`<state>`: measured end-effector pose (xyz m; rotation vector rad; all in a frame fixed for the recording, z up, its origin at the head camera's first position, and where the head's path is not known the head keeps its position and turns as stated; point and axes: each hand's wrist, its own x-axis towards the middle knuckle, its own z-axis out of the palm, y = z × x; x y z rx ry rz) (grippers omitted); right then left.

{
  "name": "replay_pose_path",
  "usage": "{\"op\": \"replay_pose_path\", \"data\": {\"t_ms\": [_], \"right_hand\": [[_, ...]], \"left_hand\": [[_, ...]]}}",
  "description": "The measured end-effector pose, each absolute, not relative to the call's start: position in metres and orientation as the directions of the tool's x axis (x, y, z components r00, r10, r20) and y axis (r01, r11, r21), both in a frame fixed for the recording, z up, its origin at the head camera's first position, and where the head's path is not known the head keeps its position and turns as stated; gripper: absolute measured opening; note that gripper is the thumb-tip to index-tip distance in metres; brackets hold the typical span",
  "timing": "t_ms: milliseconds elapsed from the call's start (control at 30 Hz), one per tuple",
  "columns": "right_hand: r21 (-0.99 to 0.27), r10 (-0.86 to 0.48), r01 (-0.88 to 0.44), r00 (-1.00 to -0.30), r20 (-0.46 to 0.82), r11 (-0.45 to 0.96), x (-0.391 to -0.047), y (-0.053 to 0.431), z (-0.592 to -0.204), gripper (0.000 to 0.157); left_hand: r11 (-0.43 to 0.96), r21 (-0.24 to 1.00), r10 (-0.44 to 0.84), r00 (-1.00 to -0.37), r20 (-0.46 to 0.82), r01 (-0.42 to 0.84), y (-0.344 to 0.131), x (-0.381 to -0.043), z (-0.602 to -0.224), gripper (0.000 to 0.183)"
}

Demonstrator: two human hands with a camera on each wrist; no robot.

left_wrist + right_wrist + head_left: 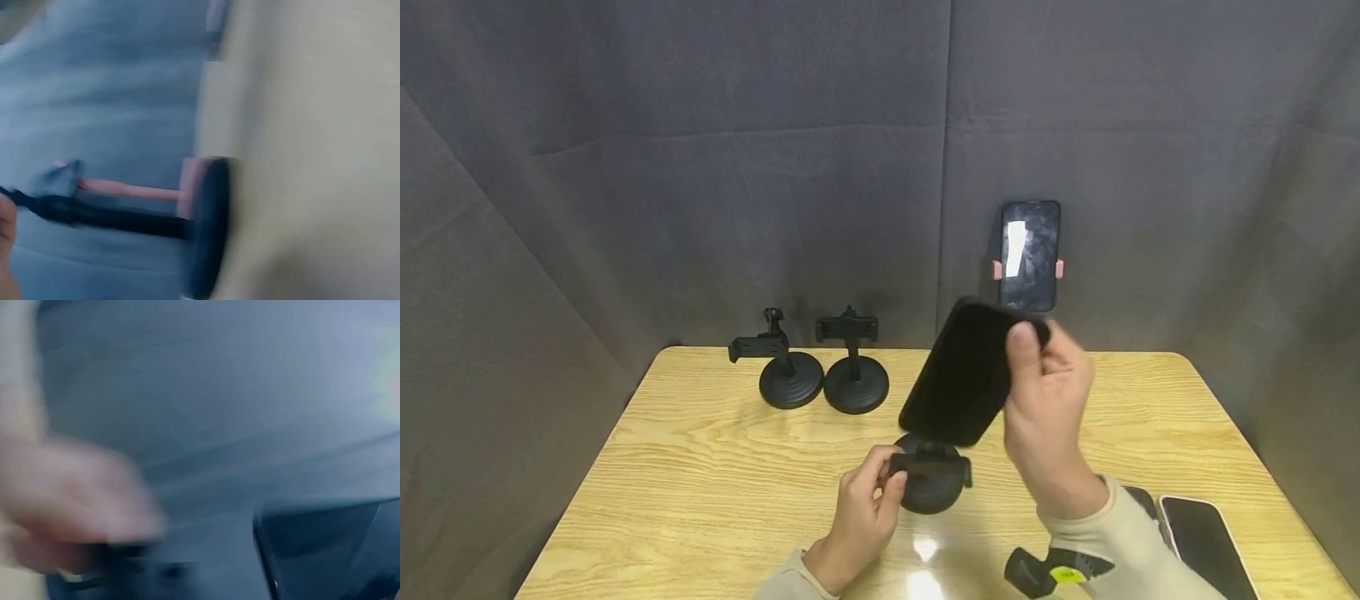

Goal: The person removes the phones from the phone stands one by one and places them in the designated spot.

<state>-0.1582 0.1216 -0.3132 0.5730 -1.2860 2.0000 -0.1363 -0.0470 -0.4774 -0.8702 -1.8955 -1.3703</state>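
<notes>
My right hand (1048, 408) grips a black smartphone (958, 375) by its upper right part, thumb on the dark face, and holds it tilted above the table. Below the phone's lower end stands a black phone stand with a round base (931, 497). My left hand (865, 500) pinches the left end of that stand's clamp (936, 468) between thumb and fingers. In the blurred left wrist view, the stand's post (125, 219) runs sideways to its base. The phone (325, 550) and my left hand (81, 494) both appear in the right wrist view.
Two more black phone stands, one at left (792, 379) and one beside it (856, 383), stand near the table's back edge. Behind, pink clamp arms hold another phone (1030, 254) upright. A white-edged phone (1206, 542) lies at the front right, with a dark phone (1141, 500) partly behind my sleeve.
</notes>
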Motion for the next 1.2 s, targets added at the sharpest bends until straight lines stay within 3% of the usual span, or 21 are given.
{"op": "replay_pose_path", "data": {"t_ms": [133, 233, 1200], "right_hand": [[-0.484, 0.404, -0.796, -0.603, 0.688, -0.363, -0.165, 0.133, -0.275, 0.033], [-0.478, 0.408, -0.791, -0.608, 0.681, -0.380, -0.164, 0.139, -0.268, 0.030], [-0.628, 0.342, -0.719, -0.695, 0.633, -0.299, -0.147, 0.171, -0.305, 0.013]], "left_hand": [[0.240, 0.544, 0.143, -0.584, 0.799, 0.804, -0.055, -0.131, -0.483, 0.019], [0.231, 0.519, 0.186, -0.561, 0.807, 0.823, -0.057, -0.130, -0.480, 0.020], [0.205, 0.495, 0.234, -0.533, 0.813, 0.844, -0.054, -0.131, -0.476, 0.023]]}}
